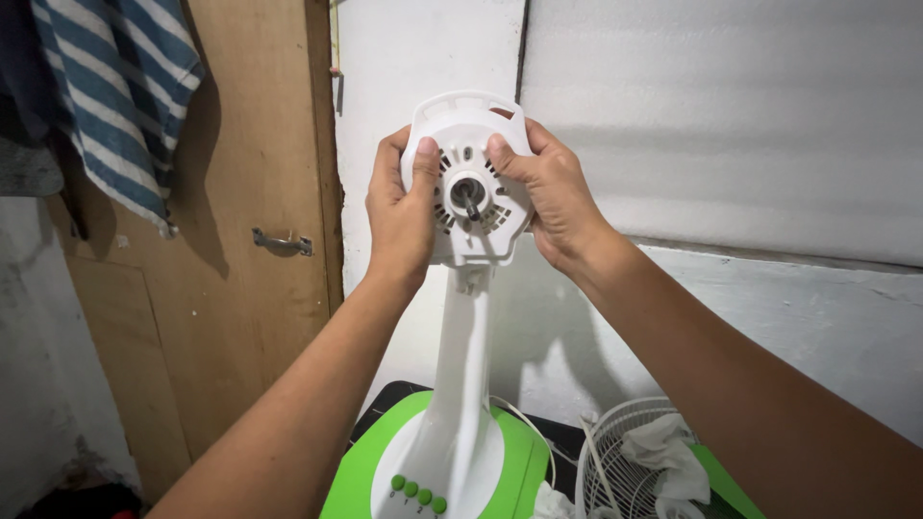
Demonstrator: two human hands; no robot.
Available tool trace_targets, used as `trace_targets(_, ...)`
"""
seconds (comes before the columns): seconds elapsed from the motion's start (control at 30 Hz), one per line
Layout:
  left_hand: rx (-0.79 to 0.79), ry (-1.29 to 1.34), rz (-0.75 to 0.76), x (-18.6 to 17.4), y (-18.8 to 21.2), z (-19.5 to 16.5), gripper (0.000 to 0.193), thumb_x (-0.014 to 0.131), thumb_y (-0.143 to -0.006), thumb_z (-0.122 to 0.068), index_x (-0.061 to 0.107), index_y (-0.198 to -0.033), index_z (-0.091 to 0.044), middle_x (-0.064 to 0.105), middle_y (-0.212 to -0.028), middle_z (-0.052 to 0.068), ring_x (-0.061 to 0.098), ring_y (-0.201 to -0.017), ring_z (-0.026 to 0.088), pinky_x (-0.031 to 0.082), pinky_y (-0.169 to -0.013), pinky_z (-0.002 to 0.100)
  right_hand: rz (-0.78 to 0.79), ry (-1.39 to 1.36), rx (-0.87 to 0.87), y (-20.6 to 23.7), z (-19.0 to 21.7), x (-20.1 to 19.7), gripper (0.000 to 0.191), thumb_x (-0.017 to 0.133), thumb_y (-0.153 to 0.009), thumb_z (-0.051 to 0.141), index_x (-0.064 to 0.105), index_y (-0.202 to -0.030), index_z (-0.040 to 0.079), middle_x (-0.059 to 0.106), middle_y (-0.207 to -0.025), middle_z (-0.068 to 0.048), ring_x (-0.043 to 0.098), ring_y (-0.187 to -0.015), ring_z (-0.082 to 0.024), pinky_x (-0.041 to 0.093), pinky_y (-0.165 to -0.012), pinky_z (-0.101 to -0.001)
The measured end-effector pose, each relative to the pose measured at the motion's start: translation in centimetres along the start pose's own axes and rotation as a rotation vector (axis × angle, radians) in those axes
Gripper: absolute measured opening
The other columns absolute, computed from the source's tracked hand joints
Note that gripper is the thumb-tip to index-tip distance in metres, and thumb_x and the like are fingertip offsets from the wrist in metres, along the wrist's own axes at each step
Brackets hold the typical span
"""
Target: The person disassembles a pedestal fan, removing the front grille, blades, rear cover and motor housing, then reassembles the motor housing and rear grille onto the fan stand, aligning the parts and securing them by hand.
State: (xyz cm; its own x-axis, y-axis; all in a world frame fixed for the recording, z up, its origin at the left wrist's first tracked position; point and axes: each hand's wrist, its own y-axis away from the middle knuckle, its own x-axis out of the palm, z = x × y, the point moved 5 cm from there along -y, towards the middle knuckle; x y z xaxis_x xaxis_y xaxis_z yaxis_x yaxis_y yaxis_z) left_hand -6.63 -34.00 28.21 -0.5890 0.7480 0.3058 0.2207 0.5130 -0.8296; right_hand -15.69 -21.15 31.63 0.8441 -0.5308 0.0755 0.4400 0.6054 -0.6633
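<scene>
A white desk fan with no blade or grille stands upright in the middle of the view. Its round motor housing (468, 135) has a bare metal shaft (470, 199) sticking out toward me. My left hand (401, 207) grips the housing's left side, thumb pressed on its front face. My right hand (551, 192) grips the right side, thumb also on the front face. A white neck (460, 356) runs down to a green and white base (433, 471) with several green push buttons (416, 492).
A white wire fan grille (615, 452) with a crumpled white cloth (668, 452) lies at the lower right. A wooden door (250, 288) with a metal handle (282, 242) is on the left, and a striped towel (120, 106) hangs over it. White wall lies behind.
</scene>
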Motion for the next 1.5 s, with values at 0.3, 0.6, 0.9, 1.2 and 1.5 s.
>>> trace_targets(0.3, 0.033, 0.035, 0.043, -0.2, 0.0, -0.1, 0.038, 0.056, -0.106, -0.037, 0.059, -0.125, -0.004, 0.066, -0.117, 0.006, 0.061, -0.103, 0.009, 0.054, -0.091, 0.027, 0.030, -0.018, -0.009, 0.0, 0.3, 0.1, 0.050, 0.069, -0.095, 0.025, 0.057, -0.139, 0.005, 0.070, -0.117, -0.008, 0.069, -0.104, -0.015, 0.061, -0.091, -0.0341)
trace_targets(0.6, 0.043, 0.019, 0.013, -0.1, -0.2, 0.1, 0.037, 0.057, -0.106, -0.034, 0.061, -0.124, -0.002, 0.067, -0.114, 0.006, 0.061, -0.102, 0.010, 0.053, -0.091, 0.027, -0.004, -0.015, -0.009, -0.1, 0.1, 0.0, 0.048, 0.070, -0.094, 0.024, 0.060, -0.138, 0.006, 0.072, -0.111, -0.006, 0.071, -0.098, -0.013, 0.062, -0.085, -0.0327)
trace_targets(0.9, 0.028, -0.066, -0.061, 0.2, -0.2, 0.2, 0.034, 0.055, -0.105, -0.034, 0.061, -0.120, -0.004, 0.069, -0.106, 0.005, 0.062, -0.094, 0.010, 0.054, -0.085, 0.028, -0.042, -0.001, -0.011, -0.3, -0.2, -0.2, 0.049, 0.071, -0.093, 0.023, 0.061, -0.138, 0.006, 0.074, -0.106, -0.005, 0.071, -0.093, -0.013, 0.062, -0.081, -0.0317)
trace_targets(1.2, 0.059, -0.147, -0.089, 0.2, 0.2, -0.7, 0.033, 0.053, -0.106, -0.034, 0.061, -0.118, -0.003, 0.071, -0.106, 0.008, 0.063, -0.095, 0.012, 0.055, -0.086, 0.030, -0.032, 0.077, -0.003, 0.4, -0.4, -0.5, 0.059, 0.068, -0.093, 0.036, 0.053, -0.144, 0.009, 0.070, -0.117, -0.005, 0.070, -0.103, -0.014, 0.061, -0.084, -0.0336)
trace_targets(1.5, 0.084, -0.233, -0.123, 0.3, 0.6, -1.8, 0.034, 0.052, -0.106, -0.033, 0.062, -0.118, -0.003, 0.072, -0.100, 0.010, 0.065, -0.090, 0.014, 0.054, -0.082, 0.032, -0.076, 0.082, 0.139, 3.5, -2.4, -4.2, 0.056, 0.052, -0.097, 0.046, 0.050, -0.144, 0.016, 0.055, -0.138, -0.002, 0.051, -0.127, -0.021, 0.044, -0.104, -0.0461)
